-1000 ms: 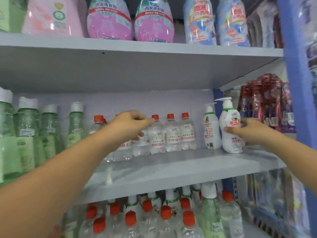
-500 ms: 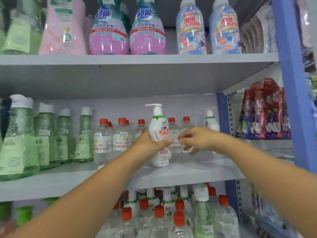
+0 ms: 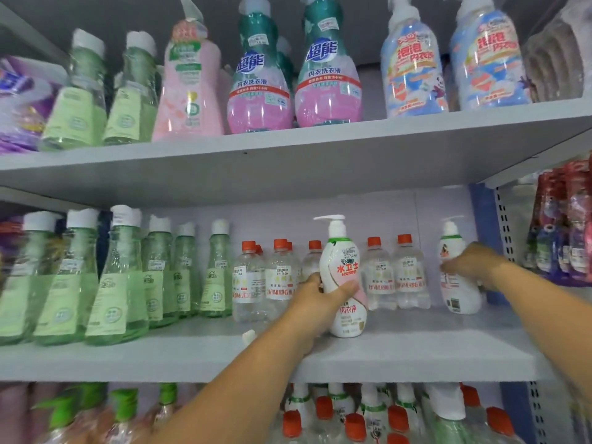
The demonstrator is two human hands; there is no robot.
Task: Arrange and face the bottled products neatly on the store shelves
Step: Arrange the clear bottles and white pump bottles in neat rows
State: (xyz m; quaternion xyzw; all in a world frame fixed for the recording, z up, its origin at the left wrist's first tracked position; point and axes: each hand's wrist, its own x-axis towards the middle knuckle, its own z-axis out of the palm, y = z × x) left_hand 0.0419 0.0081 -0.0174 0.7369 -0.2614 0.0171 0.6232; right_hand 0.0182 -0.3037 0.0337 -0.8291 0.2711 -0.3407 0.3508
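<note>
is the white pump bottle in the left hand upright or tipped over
Upright. The white pump bottle stands with its base on the middle shelf, pump head on top, left hand gripping it.

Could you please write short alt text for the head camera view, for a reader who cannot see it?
At a store's middle shelf, a person's left hand grips a white pump bottle standing before red-capped clear bottles, while the right hand holds a second white pump bottle farther right. Green bottles fill the shelf's left side; pink and blue detergent bottles line the shelf above.
</note>
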